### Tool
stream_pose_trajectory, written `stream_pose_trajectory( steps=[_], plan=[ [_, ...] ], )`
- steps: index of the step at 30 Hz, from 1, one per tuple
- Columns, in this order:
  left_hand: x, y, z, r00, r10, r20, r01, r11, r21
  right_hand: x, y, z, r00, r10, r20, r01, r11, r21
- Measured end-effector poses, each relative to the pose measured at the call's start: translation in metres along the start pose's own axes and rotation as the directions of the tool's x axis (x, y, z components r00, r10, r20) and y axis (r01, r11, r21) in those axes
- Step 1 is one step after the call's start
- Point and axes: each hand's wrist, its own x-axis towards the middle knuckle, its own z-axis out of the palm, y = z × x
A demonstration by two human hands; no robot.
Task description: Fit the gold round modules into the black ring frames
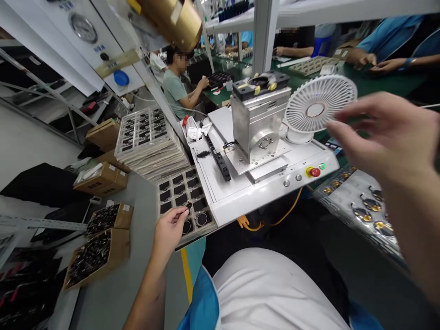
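My left hand [170, 229] pinches a small dark part [189, 206] between thumb and fingertips; its exact kind cannot be made out. It hovers over a clear plastic tray [159, 201] with square black pieces in its compartments. Round black parts with a shiny rim [201, 219] lie in its near row, just right of my fingers. On the other side, my right hand [388, 133] is raised in front of a white desk fan [314, 110], blurred by motion. Its thumb and forefinger are apart, and nothing shows between them.
A metal fixture block [261, 123] stands on a white machine bed with a red emergency button [314, 172]. Stacked trays [151, 153] rise at left. Another tray [338, 201] holds round gold-and-black parts at right. A brass-coloured cylinder [175, 23] hangs overhead. Co-workers sit beyond.
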Motion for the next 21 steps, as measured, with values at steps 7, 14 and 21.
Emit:
stream_pose_trajectory(
  steps=[7,14,21],
  plan=[
    [0.021,0.054,-0.024,0.936,0.348,-0.062,-0.351,0.935,-0.049,0.155,-0.046,0.067,0.844,-0.227,0.487,0.274,0.961,-0.026],
    [0.078,0.149,-0.025,0.749,0.637,-0.183,-0.66,0.742,-0.121,0.172,-0.041,0.07,0.851,-0.227,0.474,0.172,0.972,0.157],
    [0.169,0.274,0.023,0.591,0.798,-0.12,-0.797,0.601,0.067,0.111,-0.019,0.052,0.986,-0.089,0.144,0.014,0.89,0.455]
  ],
)
